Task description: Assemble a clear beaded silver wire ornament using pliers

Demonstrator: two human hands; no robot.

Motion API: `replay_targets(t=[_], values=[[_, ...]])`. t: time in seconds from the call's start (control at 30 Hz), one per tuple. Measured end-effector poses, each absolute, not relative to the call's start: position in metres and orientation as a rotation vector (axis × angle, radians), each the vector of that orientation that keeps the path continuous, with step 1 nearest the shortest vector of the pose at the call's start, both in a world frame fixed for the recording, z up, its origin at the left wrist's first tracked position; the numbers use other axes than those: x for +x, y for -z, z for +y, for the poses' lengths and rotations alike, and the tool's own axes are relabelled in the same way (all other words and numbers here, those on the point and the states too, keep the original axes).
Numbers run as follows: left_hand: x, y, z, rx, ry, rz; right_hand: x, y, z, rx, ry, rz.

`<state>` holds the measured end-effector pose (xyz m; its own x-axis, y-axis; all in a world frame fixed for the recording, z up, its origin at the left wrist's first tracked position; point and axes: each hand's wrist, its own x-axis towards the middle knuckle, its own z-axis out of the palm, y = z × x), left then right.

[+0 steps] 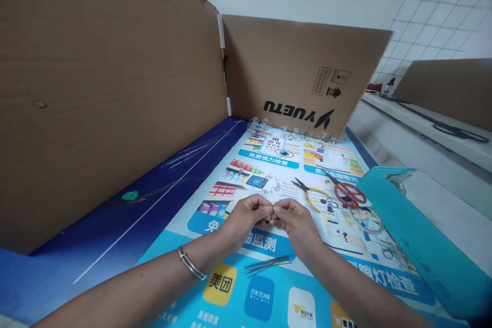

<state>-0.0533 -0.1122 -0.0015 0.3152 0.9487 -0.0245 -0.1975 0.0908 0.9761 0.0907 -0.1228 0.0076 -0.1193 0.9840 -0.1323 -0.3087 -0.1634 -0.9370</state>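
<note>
My left hand [246, 216] and my right hand [295, 221] meet above a printed poster mat [246, 246]. Their fingertips pinch a small metal wire piece [273, 208], which the fingers mostly hide. Just beyond my fingers lie several small clear beaded pieces [271, 188]. Yellow-handled pliers [309, 193] rest to the right of them, nearest my right hand. Further right are red-handled scissors [347, 193] and a loop of thin wire [369, 220]. A bundle of thin metal rods [267, 265] lies below my wrists.
Brown cardboard panels [107, 87] stand along the left and back, with a clump of clear pieces [294, 129] at the back's foot. A teal folder [423, 230] lies at the right. Beyond it runs a white shelf [423, 118] carrying a black cable.
</note>
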Motion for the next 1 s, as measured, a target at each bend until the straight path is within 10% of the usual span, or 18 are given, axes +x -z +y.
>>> replay_targets(t=[1.0], values=[[-0.095, 0.011, -0.063, 1.706, -0.839, 1.231, 0.124, -0.046, -0.129, -1.185, -1.012, -2.662]])
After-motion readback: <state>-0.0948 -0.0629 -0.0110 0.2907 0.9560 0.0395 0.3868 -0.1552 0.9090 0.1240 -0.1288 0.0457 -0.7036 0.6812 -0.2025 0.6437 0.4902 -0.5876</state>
